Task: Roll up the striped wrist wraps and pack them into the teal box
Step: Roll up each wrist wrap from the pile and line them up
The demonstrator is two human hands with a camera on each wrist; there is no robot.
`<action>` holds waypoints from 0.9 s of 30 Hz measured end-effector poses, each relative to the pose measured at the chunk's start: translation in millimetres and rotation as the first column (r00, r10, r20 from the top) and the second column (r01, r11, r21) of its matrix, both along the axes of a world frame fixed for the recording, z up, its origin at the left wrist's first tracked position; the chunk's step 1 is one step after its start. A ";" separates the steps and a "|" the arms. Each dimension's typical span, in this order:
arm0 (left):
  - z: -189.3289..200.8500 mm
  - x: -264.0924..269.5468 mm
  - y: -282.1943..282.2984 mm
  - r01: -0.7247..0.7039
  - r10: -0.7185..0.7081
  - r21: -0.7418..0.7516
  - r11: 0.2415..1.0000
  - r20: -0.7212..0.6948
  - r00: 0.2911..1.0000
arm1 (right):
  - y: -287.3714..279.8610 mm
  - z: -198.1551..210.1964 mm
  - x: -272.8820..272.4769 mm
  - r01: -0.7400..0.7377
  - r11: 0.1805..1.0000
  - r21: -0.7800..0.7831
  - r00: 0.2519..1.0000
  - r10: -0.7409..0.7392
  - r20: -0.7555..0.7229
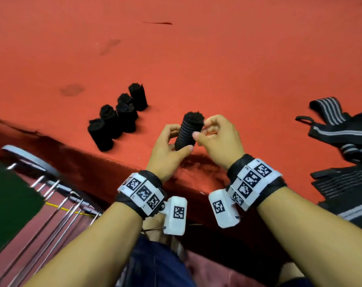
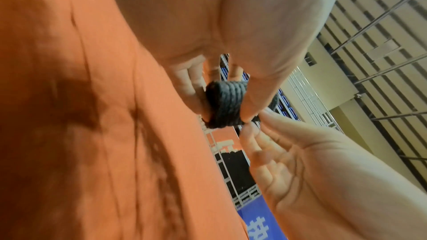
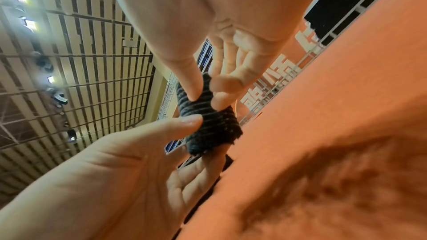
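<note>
A rolled wrist wrap (image 1: 188, 131), black with thin grey stripes, is held just below the centre of the head view, above the near edge of the orange mat (image 1: 217, 65). Its lower end is gripped by the left hand (image 1: 169, 149), thumb on one side and fingers curled behind; its upper part is pinched by the right hand (image 1: 218, 139) between thumb and fingertips. Five finished black rolls (image 1: 117, 117) are stood upright in a cluster to the left of the hands. Unrolled striped wraps (image 1: 341, 141) are piled at the right edge of the frame. A metal rack (image 1: 51, 195) is seen at lower left. The teal box cannot be identified with certainty.
</note>
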State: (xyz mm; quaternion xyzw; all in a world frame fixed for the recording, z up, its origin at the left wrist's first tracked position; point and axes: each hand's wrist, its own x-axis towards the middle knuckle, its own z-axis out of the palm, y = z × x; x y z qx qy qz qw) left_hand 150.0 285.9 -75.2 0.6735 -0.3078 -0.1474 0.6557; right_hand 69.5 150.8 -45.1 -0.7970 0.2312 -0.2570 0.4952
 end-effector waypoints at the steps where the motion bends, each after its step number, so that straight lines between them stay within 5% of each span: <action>1: 4.2 7.9 10.1 -0.029 0.029 -0.005 1.000 0.000 1.000 | 8.0 2.6 12.9 -0.036 0.999 0.005 0.999 0.036 0.012; 8: -1.9 54.5 74.2 -0.223 0.217 0.183 0.957 0.051 0.975 | 56.3 -4.6 82.6 -0.276 0.961 0.026 0.961 0.276 0.026; 12: -5.2 70.1 80.4 -0.234 0.241 0.119 0.965 -0.049 0.969 | 70.9 -14.5 106.1 -0.316 0.948 0.024 0.948 0.316 0.025; 27: 17.2 143.8 -33.9 -0.174 0.190 0.225 0.959 -0.049 0.981 | -24.4 -5.6 190.8 -0.225 0.969 0.100 0.967 0.235 -0.095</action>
